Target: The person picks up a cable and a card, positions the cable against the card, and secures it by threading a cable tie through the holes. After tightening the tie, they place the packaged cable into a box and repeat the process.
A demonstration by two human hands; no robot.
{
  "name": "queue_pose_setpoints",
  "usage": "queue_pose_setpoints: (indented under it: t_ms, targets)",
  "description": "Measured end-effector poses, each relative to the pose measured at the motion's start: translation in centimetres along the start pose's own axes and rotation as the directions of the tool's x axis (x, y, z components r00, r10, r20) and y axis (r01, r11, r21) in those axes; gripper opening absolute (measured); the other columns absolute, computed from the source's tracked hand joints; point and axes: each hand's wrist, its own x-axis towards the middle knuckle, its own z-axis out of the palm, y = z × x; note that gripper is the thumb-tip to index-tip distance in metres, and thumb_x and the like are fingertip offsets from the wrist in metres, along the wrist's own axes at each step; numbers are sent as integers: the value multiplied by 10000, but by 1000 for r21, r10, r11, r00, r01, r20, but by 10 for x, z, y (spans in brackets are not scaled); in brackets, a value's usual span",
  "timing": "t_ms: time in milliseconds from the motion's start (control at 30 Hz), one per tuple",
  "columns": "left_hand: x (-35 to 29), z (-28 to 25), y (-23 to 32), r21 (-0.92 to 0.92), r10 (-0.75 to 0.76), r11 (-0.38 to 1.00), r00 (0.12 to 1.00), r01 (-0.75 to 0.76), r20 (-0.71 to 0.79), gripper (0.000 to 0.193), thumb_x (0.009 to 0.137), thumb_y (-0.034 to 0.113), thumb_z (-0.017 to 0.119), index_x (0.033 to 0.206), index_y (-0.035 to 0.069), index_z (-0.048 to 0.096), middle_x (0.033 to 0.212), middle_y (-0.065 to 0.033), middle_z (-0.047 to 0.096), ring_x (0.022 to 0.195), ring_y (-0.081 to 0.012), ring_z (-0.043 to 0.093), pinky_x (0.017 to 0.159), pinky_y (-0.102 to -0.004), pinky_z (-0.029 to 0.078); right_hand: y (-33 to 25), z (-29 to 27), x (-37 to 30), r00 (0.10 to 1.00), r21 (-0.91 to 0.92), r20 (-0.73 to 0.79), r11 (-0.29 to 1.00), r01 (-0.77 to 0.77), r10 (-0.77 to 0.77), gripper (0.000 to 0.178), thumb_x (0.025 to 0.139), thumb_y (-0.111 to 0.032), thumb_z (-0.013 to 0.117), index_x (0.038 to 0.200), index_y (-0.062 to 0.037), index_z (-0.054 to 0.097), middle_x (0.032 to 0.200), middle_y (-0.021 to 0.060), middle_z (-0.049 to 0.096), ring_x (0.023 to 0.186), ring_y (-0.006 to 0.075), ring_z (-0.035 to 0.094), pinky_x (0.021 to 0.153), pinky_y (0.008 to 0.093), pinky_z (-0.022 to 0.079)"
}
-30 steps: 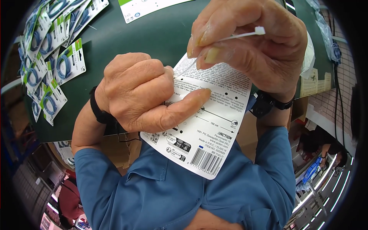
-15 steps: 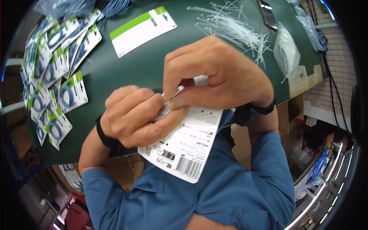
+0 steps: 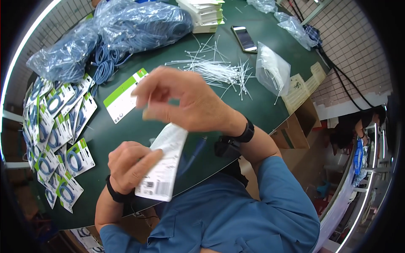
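Note:
My left hand [image 3: 131, 166] is closed on the lower left edge of a white cardboard packaging card [image 3: 162, 168], its printed back with a barcode facing up. Behind the card's right edge a bit of blue cable [image 3: 195, 154] shows, slightly blurred. Above the card's top end hovers my right hand [image 3: 181, 99], its thumb and fingers apart and nothing visible between them; motion smears the fingertips. Beyond it a loose green-and-white card [image 3: 120, 101] lies flat on the table, partly covered by that hand. A heap of white cable ties [image 3: 219, 71] spreads past my right wrist.
Several carded blue cables [image 3: 59, 122] pile up at the left. Plastic bags of blue cables [image 3: 143, 25] lie at the back, beside a stack of cards [image 3: 206, 14]. A phone [image 3: 244, 39] and a bag of cable ties [image 3: 273, 69] are at the right on the green table [image 3: 105, 139].
My right hand has come off the card and opened, moving up and left. The held card is now tilted, still in my left hand. The view has shifted, showing more of the table's back.

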Motion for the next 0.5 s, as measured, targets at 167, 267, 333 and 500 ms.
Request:
queue_pose_setpoints:
  t_ms: [167,267,333,500]
  targets:
    - [-43,9,-45,708,-160,678,980,199,-123,215,922,58,658,1110,6,749,913,-82,683,718,-220,644,581,-319,523,15,-11,5,827,-108,-504,968,226,-249,212,888,85,712,1076,8,655,937,75,698,812,99,641,678,239,528]
    - [8,35,-59,-258,-666,721,540,643,-515,184,978,104,648,1130,24,713,918,-32,671,737,-130,618,518,-268,464,23,-3,0,782,-275,-479,914,299,-400,214,869,105,723,1053,6,676,923,92,705,803,124,639,662,243,527]
    - [31,41,-69,-395,-686,715,469,577,-557,174,993,128,655,1135,36,694,917,-15,662,727,-96,601,498,-249,438,30,-1,1,798,-574,-255,750,329,-546,239,831,108,753,1033,-11,705,909,85,711,782,146,634,641,261,525]
    - [48,55,-75,-878,-895,397,326,268,-305,192,997,150,670,1160,65,616,914,-4,641,669,-73,564,480,-238,404,58,1,4,784,-767,-10,508,392,-621,301,746,81,812,1009,-51,751,889,73,713,749,195,628,613,302,522]
